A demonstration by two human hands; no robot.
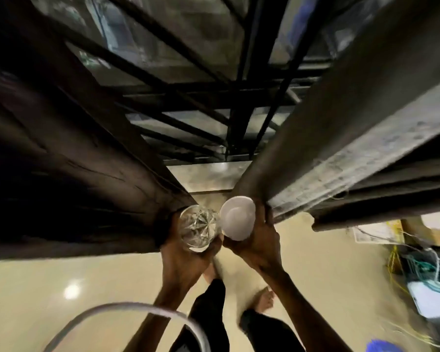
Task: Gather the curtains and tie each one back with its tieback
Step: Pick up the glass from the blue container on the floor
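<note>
Two dark curtains hang before a barred window. The left curtain (pixel 69 153) falls in brown folds, and the right curtain (pixel 341 138) shows a pale grey hem. My left hand (pixel 181 257) grips a clear cut-glass tumbler (pixel 200 228) right at the left curtain's inner edge. A white cup (pixel 237 217) is held in my right hand (pixel 261 243), whose fingers also touch the right curtain's lower edge. The two vessels sit side by side in the gap between the curtains. No tieback shows.
Black window bars (pixel 239 102) stand behind the gap. Below is a glossy cream floor (pixel 69 280) with my bare feet (pixel 264 298). Tangled yellow and green cables (pixel 422 270) and boxes lie at the right. A white cord (pixel 127 313) loops at the bottom left.
</note>
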